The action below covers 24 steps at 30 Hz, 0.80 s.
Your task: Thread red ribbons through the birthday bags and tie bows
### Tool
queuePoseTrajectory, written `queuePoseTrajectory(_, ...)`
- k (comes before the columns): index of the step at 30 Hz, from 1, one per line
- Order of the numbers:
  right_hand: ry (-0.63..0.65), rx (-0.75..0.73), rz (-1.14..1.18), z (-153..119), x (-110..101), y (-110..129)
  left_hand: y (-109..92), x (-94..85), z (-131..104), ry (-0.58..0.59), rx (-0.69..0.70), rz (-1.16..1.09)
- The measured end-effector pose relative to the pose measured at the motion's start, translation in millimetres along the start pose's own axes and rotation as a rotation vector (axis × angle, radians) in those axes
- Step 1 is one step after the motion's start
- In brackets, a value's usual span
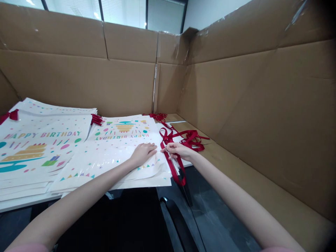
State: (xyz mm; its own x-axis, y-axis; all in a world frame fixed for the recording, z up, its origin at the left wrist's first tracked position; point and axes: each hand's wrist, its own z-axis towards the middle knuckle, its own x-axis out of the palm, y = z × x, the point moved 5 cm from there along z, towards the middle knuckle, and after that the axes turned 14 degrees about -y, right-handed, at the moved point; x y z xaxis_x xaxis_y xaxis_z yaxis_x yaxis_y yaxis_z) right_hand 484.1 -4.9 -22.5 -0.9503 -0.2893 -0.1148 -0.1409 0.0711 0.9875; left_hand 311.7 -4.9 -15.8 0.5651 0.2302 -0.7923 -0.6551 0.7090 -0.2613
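Observation:
My left hand [144, 154] lies flat, fingers stretched, on a white printed sheet [105, 154] with "HAPPY BIRTHDAY" and a cake, upside down from my side. Just past the sheet's right edge, my right hand [178, 149] is closed in a pinch on a slim silvery tool [173, 163]; its exact kind is not clear. Red ribbon [181, 178] loops around and below that hand, hanging over the table's front edge. More of the ribbon lies tangled behind and to the right of my fingers.
Another stack of birthday sheets [23, 147] lies at the left, with red ribbon bows [96, 119] at its upper corners. Tall cardboard walls [78, 80] enclose the back and right. A black chair armrest [178, 220] stands below the table edge.

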Motion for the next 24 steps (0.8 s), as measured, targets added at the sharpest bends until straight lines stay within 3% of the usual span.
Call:
queuePoseTrajectory(11, 0.045, 0.019, 0.005, 4.4, 1.8, -4.0, 4.1, 4.6, 0.1, -0.033, 0.004, 0.037)
queuePoseTrajectory(24, -0.022, 0.069, 0.163, 7.1, 9.0, -16.2, -9.8, -8.2, 5.8, -0.102, 0.023, 0.043)
